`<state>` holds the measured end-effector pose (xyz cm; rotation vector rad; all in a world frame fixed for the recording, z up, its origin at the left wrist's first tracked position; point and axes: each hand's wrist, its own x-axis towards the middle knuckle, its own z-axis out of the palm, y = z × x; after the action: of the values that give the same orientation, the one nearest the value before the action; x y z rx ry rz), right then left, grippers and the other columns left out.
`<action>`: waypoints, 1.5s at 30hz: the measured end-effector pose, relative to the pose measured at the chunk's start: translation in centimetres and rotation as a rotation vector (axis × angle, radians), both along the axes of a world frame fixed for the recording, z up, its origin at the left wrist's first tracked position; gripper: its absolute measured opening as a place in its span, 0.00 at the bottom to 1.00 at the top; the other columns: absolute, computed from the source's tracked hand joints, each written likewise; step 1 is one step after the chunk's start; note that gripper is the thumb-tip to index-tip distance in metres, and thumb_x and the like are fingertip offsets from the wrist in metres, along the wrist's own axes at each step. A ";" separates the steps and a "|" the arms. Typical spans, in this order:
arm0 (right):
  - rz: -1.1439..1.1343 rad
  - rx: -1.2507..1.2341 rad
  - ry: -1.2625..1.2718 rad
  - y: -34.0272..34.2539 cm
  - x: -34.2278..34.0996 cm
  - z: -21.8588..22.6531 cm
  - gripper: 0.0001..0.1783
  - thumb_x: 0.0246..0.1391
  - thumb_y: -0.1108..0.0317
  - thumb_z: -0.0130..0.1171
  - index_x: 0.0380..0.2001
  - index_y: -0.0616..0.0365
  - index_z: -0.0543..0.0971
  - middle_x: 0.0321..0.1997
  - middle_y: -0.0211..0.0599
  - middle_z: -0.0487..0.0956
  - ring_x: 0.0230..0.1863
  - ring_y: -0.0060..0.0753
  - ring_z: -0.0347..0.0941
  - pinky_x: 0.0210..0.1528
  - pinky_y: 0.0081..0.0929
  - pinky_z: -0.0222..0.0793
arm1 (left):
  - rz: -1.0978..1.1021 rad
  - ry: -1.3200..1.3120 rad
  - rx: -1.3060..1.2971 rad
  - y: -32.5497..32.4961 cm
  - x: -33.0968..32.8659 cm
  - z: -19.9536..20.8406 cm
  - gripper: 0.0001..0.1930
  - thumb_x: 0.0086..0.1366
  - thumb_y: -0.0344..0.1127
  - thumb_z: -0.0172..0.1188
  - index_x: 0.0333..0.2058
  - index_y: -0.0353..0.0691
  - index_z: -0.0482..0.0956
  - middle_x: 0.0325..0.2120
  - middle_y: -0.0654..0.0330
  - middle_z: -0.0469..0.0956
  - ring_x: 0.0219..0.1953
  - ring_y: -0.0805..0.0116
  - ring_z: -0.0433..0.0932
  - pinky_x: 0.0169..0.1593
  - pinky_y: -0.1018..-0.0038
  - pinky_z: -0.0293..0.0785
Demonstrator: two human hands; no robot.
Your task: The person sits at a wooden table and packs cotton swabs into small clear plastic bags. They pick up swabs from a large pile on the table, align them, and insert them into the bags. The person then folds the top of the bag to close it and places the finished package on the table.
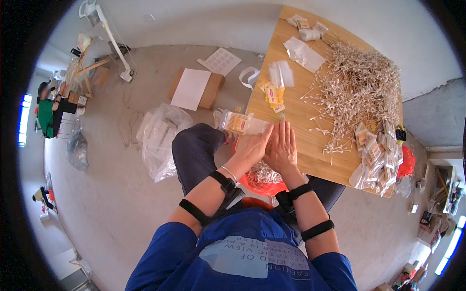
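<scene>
A nudge from the bare left hand (253, 148) or right hand (282, 149), grips too hidden to tell, could drop the clear, yellow-printed plastic packet (236, 122) off the brown wooden desk (315, 156)'s near-left edge.

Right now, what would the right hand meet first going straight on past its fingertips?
Probably the small greenish piece on the table, just ahead of the right hand. Depth is unclear, so it might pass above it.
</scene>
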<state>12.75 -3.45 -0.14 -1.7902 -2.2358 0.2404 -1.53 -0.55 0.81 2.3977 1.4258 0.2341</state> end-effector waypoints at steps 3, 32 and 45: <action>0.035 -0.022 -0.004 -0.2 0.1 0.1 0.48 0.54 0.45 0.54 0.68 0.68 0.52 0.74 0.61 0.48 0.76 0.58 0.40 0.75 0.49 0.36 | 0.007 -0.003 0.008 0.0 -0.2 -0.6 0.34 0.61 0.33 0.53 0.66 0.38 0.56 0.34 0.48 0.83 0.31 0.51 0.83 0.34 0.58 0.76; -0.048 -0.038 0.058 -0.9 -1.1 0.1 0.47 0.56 0.44 0.50 0.65 0.76 0.55 0.72 0.66 0.50 0.75 0.62 0.42 0.75 0.49 0.36 | 0.154 -1.210 -0.410 0.4 0.4 -1.7 0.31 0.77 0.48 0.35 0.66 0.27 0.53 0.69 0.46 0.53 0.72 0.57 0.48 0.73 0.64 0.41; -0.087 -0.111 0.081 -0.6 -2.0 0.5 0.43 0.58 0.50 0.47 0.65 0.77 0.56 0.72 0.66 0.48 0.75 0.63 0.38 0.75 0.50 0.33 | 0.189 -1.274 -0.424 0.3 0.6 -1.5 0.32 0.76 0.50 0.37 0.65 0.27 0.57 0.67 0.45 0.58 0.70 0.56 0.53 0.71 0.64 0.46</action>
<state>10.78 -4.01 0.33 -1.8935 -2.1218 0.4193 -0.93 -0.25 -0.71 1.2389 0.8873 1.1146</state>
